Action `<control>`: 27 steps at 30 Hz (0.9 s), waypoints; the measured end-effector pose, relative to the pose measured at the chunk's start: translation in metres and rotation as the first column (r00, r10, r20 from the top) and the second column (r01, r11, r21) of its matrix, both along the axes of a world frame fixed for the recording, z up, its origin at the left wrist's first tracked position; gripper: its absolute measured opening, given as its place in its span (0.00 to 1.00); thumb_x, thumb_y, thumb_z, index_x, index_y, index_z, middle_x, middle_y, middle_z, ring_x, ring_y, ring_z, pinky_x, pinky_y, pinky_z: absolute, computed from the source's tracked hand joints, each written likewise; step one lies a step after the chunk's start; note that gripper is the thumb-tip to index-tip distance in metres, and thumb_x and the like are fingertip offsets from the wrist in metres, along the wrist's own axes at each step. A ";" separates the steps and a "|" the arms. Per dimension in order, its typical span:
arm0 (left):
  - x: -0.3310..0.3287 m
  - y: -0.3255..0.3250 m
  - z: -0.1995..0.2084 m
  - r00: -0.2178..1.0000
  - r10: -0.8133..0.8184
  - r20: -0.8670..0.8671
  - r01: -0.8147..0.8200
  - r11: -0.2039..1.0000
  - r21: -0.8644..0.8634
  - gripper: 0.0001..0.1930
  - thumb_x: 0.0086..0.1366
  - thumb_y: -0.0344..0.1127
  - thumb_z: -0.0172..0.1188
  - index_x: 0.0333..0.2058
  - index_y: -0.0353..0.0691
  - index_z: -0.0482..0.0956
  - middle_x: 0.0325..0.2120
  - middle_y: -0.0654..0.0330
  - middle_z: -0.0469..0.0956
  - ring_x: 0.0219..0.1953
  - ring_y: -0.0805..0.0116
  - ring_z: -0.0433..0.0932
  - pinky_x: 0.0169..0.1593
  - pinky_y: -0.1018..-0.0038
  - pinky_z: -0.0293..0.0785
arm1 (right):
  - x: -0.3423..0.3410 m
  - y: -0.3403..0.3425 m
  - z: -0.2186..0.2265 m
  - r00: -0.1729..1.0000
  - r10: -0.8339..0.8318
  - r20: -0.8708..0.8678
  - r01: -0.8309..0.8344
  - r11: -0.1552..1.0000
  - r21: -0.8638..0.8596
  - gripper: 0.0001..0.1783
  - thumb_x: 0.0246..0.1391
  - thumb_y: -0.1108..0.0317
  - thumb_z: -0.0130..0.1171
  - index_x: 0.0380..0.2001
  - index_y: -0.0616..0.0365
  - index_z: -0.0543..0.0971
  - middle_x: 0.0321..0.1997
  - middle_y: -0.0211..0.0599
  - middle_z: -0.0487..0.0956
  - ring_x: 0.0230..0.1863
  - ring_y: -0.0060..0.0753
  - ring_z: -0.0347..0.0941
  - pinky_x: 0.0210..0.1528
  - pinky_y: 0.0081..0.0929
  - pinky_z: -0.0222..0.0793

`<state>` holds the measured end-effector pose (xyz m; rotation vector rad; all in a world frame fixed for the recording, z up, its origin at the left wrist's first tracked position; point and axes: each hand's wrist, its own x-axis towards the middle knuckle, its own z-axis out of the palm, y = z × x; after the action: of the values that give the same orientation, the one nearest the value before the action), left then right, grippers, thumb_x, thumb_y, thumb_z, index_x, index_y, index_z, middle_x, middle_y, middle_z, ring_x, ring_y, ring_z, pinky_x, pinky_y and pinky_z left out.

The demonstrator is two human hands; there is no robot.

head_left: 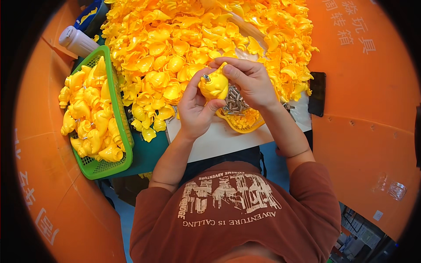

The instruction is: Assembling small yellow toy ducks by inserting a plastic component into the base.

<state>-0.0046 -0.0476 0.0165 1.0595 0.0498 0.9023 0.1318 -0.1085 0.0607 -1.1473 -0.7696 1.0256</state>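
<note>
Between my two hands, above the near edge of the table, is a rounded yellow plastic toy part (214,85) with a small metal pin (206,78) sticking out of it. My left hand (195,98) closes round its left and lower side, thumb along the bottom. With thumb and fingertips my right hand (251,81) pinches its pointed upper end. Just below and behind the hands, a yellow tray (240,130) carries many small metal pins (235,100) and little yellow pieces (249,119); my right wrist hides part of it.
A large heap of loose yellow shell pieces (175,48) spreads over the table's far side. At left, a green basket (127,151) holds several joined yellow parts (90,116). Behind it stands a white bottle (79,41). A black phone (317,94) lies at right. Orange panels (364,144) flank both sides.
</note>
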 end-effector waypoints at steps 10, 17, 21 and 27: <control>0.002 0.003 0.003 0.995 0.072 -0.072 -0.080 0.991 -0.106 0.26 0.53 0.23 0.61 0.50 0.28 0.63 0.45 0.54 0.70 0.48 0.69 0.70 0.52 0.75 0.66 | -0.006 0.006 -0.011 0.995 -0.091 -0.030 0.093 0.993 0.071 0.10 0.55 0.74 0.51 0.38 0.69 0.76 0.39 0.44 0.77 0.42 0.32 0.74 0.47 0.25 0.69; -0.001 0.007 0.003 0.979 0.144 -0.145 -0.164 0.977 -0.138 0.20 0.55 0.22 0.59 0.47 0.27 0.66 0.41 0.54 0.72 0.42 0.72 0.73 0.46 0.79 0.70 | -0.021 0.016 -0.014 0.982 -0.136 -0.128 0.139 0.990 0.010 0.13 0.56 0.73 0.50 0.42 0.69 0.74 0.40 0.45 0.77 0.44 0.33 0.73 0.48 0.26 0.69; -0.002 0.009 0.006 0.976 0.157 -0.153 -0.187 0.961 -0.206 0.17 0.58 0.25 0.57 0.46 0.27 0.67 0.39 0.54 0.73 0.41 0.73 0.73 0.45 0.79 0.70 | -0.029 0.015 -0.006 0.989 -0.145 -0.027 0.146 0.988 0.041 0.21 0.51 0.75 0.56 0.50 0.68 0.68 0.44 0.45 0.75 0.48 0.33 0.71 0.51 0.27 0.67; -0.001 0.007 0.006 0.984 0.133 -0.118 -0.166 0.923 -0.347 0.14 0.60 0.28 0.55 0.44 0.28 0.69 0.37 0.57 0.75 0.38 0.75 0.74 0.43 0.81 0.71 | -0.018 0.007 -0.013 0.985 0.144 0.100 -0.150 0.987 0.056 0.41 0.37 0.81 0.66 0.57 0.65 0.59 0.54 0.45 0.67 0.54 0.33 0.66 0.56 0.28 0.61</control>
<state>-0.0059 -0.0408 0.0224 0.7629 0.3643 0.9389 0.1136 -0.1013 0.0478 -1.1035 -0.9680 1.0663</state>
